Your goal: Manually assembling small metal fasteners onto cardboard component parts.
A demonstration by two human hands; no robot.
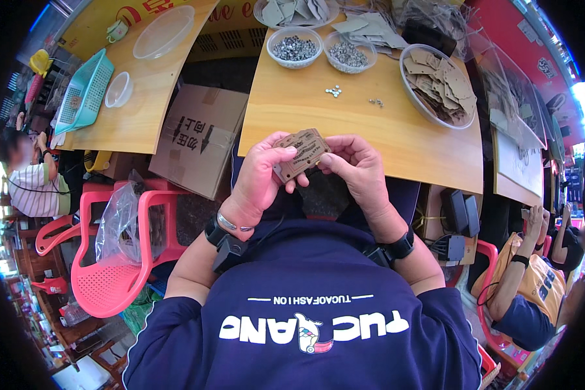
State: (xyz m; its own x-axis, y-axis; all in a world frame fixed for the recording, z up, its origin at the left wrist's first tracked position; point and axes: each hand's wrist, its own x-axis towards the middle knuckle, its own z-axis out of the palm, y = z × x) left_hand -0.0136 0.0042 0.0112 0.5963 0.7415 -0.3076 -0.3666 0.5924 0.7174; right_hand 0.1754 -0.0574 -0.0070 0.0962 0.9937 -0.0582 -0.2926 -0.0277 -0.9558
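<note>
Both hands hold a brown cardboard tag [301,153] with dark print, raised just above the near edge of a wooden table [396,140]. My left hand [260,179] grips its left side, thumb on top. My right hand [357,166] pinches its right edge with thumb and fingers. A dark pouch [323,195] lies under my hands on my lap. Both wrists carry black bands.
On the table stand two clear bowls of small metal pieces [295,47] [348,53], a bowl of brown tags [439,84], loose metal pieces [334,91]. A cardboard box [198,140] and pink chair [120,260] sit left. Other people sit at far left and right.
</note>
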